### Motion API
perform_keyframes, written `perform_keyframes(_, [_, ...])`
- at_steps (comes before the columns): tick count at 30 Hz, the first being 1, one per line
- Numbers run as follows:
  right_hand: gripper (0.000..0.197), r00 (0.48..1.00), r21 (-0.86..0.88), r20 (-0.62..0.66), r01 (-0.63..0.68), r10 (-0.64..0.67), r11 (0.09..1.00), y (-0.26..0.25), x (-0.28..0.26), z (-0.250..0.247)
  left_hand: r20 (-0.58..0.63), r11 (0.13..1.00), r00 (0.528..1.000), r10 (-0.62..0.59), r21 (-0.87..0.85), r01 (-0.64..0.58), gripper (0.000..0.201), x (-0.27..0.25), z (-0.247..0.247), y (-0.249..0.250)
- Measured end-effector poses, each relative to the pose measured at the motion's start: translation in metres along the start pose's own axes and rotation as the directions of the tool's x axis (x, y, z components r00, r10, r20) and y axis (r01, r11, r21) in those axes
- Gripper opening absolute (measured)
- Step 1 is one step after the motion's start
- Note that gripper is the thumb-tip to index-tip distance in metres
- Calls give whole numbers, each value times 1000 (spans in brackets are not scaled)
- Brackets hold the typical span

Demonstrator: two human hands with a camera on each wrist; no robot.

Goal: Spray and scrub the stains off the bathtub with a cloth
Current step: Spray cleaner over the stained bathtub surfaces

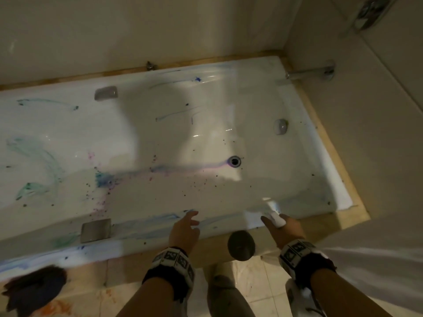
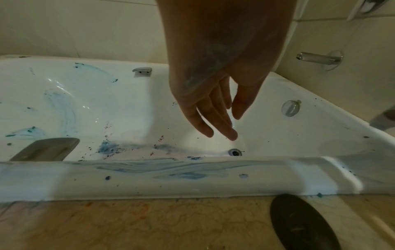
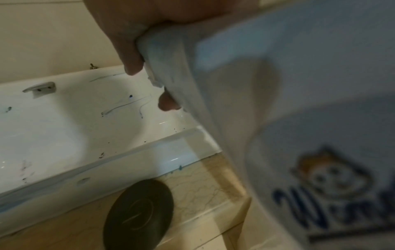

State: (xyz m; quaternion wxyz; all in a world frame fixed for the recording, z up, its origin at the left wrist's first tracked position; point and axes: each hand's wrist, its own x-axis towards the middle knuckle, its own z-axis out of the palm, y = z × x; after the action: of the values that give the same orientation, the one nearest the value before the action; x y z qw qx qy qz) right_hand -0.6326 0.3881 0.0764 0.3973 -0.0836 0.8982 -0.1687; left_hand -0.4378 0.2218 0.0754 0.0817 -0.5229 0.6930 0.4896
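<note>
The white bathtub carries blue, green and purple stains: a blue patch on its floor and blue smears along the near rim. My left hand hovers over that rim with its fingers straight and empty. My right hand grips a white spray bottle by the neck, its nozzle towards the tub's right end. In the right wrist view the bottle fills the right side, blurred, with a cartoon label. A dark bundle, perhaps a cloth, lies at lower left.
The drain sits right of the tub's centre, and a spout juts from the right wall. Grey grab handles sit on both long sides. A dark round disc is on the tub's front panel. White fabric hangs at right.
</note>
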Motion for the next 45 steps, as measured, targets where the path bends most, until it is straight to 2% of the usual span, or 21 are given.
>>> perform_keyframes(7, [42,992,87,-128,11,1,996,23,20,-28,18,999,999,39,4,-39,42,3,16,27])
perform_keyframes(11, [47,978,103,-191,-71,90,992,35,23,-44,4,998,998,62,-11,-62,43,3,12,36])
perform_keyframes(16, [46,938,229,-298,-111,178,967,33,21,-54,-63,993,994,84,-75,-88,43,11,-9,46])
perform_keyframes(20, [86,870,356,-348,-222,349,908,37,26,-60,-51,990,991,124,-62,-127,44,15,-11,57])
perform_keyframes(23, [72,858,399,-385,-178,341,900,24,22,-77,-9,984,988,157,-88,-157,45,16,-9,63])
perform_keyframes(26, [67,822,467,-431,-149,371,872,16,24,-89,39,985,986,161,-64,-158,47,22,-20,70])
perform_keyframes(29, [48,800,538,-474,-67,368,840,1,29,-103,-16,977,984,177,-121,-177,45,32,-37,76])
perform_keyframes(31, [47,792,548,-500,-24,351,836,-9,37,-113,-57,976,982,179,-116,-185,43,40,-46,84])
perform_keyframes(37, [47,843,488,-488,45,229,872,-36,68,-133,-35,972,982,188,-139,-191,44,67,-46,126])
perform_keyframes(41, [49,822,476,-525,72,218,876,-56,91,-153,-24,961,984,177,-211,-178,45,92,-37,153])
perform_keyframes(45, [43,851,496,-502,137,154,858,-79,116,-170,-52,949,986,161,-267,-169,46,111,-33,170])
